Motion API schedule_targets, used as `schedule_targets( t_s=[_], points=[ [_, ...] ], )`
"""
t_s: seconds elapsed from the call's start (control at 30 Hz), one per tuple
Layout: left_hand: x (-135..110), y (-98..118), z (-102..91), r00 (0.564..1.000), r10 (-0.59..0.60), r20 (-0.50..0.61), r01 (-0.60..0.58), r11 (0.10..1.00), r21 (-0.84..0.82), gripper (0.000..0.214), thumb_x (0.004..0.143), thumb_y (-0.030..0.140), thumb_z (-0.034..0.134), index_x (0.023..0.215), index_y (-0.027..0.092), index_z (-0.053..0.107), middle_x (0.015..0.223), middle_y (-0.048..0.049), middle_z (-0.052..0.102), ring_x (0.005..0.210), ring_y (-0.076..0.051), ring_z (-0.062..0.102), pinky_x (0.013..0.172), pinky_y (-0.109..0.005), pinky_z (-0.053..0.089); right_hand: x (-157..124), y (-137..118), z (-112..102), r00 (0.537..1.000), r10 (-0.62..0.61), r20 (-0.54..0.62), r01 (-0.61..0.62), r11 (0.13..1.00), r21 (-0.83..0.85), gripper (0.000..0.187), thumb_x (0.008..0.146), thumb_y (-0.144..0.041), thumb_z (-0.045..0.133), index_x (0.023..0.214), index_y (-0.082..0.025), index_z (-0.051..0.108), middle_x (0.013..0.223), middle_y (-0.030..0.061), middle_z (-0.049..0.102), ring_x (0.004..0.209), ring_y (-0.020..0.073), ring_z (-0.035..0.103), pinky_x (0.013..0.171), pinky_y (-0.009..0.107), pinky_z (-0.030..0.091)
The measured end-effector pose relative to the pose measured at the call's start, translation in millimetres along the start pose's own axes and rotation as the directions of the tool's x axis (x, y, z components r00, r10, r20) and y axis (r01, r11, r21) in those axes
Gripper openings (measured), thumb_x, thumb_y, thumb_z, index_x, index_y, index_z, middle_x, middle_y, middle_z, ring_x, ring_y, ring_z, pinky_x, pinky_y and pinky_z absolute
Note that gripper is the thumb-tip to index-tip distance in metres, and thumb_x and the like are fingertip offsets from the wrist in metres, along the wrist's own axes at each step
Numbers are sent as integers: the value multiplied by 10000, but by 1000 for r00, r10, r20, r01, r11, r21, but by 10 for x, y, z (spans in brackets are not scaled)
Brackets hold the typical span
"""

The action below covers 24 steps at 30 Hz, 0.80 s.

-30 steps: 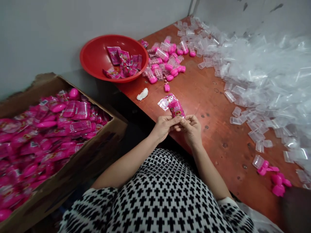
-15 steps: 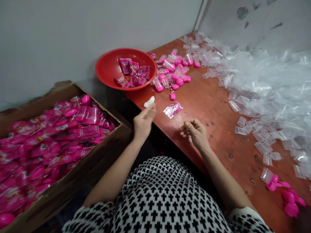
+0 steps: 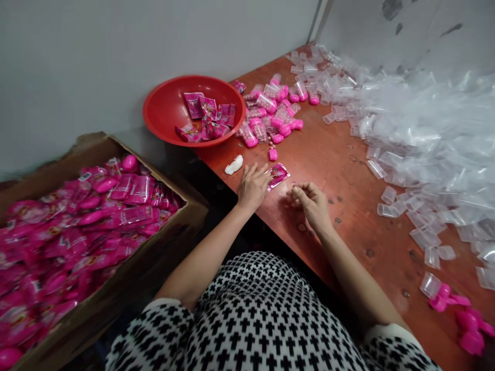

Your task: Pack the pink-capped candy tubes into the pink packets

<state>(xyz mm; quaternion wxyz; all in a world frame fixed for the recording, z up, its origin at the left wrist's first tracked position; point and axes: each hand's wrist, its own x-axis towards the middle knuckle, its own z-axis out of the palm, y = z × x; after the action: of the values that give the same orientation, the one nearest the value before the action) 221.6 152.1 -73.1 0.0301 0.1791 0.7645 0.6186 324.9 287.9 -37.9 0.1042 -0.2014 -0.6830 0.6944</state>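
Observation:
My left hand (image 3: 253, 186) is open, palm down, its fingertips at the left edge of a flat pink sachet (image 3: 278, 175) on the table. Just right of the sachet is my right hand (image 3: 312, 206), its fingers curled in toward the thumb; whether something small is between them is hidden. A crumpled white piece (image 3: 234, 165) lies to the left of my left hand. Beyond the sachet lies a small pink cap (image 3: 273, 154) with a few beads beside it.
A red bowl (image 3: 154, 116) with several pink sachets stands at the table's left edge. Beside it are bead-filled pink-capped containers (image 3: 266, 103). Clear plastic cups (image 3: 417, 139) are heaped on the right. An open carton (image 3: 193, 206) of pink packets stands left. Pink parts (image 3: 469, 322) lie lower right.
My left hand has moved right from beside the white piece to the sachet. The sachet now shows a deeper pink face. My right hand has stayed nearly in place.

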Motion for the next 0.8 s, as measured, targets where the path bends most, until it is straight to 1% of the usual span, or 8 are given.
schedule_targets(
  t_s=[0.1,0.23,0.3,0.37,0.47,0.53,0.7,0.8],
  points=[
    [-81,123,23,999,-42,-27,39,993,-115,215,715,108,699,843,277,735,1198,-52,666,1316,-224,446,1142,-480,205,184,23,130,996,-58,-71,63,996,60,419,705,-419,724,1013,-224,517,952,9,652,764,110,628,631,228,511],
    [-249,297,1,996,-90,-10,84,959,-272,244,695,141,733,898,278,742,1177,-43,678,1252,-203,512,1110,-371,308,334,3,189,999,-31,-42,37,991,127,434,663,-355,749,994,-226,501,777,-46,630,605,90,584,531,204,463],
    [-305,337,-57,988,-151,17,149,935,-322,285,686,222,758,966,268,733,1132,-39,695,1161,-210,579,1051,-344,390,354,-55,155,1000,-23,21,20,993,115,424,632,-324,769,957,-217,519,716,-60,625,566,82,570,519,199,453],
    [-323,337,-126,960,-251,123,280,880,-383,280,685,335,759,939,219,739,988,-53,724,983,-215,655,918,-333,499,360,-138,106,988,2,155,-16,996,85,428,612,-301,786,946,-207,536,708,-54,647,586,90,590,561,215,479],
    [-303,293,-204,862,-362,356,499,732,-464,316,636,422,777,767,136,742,746,-60,694,707,-167,666,712,-293,567,387,-261,61,933,56,355,-55,998,-13,437,623,-276,787,980,-190,550,723,-33,678,621,109,617,604,245,502],
    [-290,261,-230,813,-396,427,575,659,-485,319,589,400,814,713,117,733,695,-56,675,629,-129,643,663,-263,570,431,-318,70,891,83,447,-43,994,-99,419,652,-262,769,1003,-178,557,711,-32,674,611,108,610,589,241,493],
    [-305,249,-269,778,-430,457,627,574,-527,346,579,392,824,742,99,737,733,-93,701,662,-138,669,636,-216,570,610,-384,191,809,114,577,50,964,-260,305,686,-291,740,928,-165,605,718,-28,662,610,105,593,574,238,491],
    [-320,254,-300,801,-446,400,597,536,-597,300,616,356,804,734,92,724,734,-85,701,663,-136,669,611,-210,574,847,-460,247,729,123,673,178,916,-360,265,736,-351,692,905,-154,639,742,6,674,649,137,613,598,270,515]
  ],
)
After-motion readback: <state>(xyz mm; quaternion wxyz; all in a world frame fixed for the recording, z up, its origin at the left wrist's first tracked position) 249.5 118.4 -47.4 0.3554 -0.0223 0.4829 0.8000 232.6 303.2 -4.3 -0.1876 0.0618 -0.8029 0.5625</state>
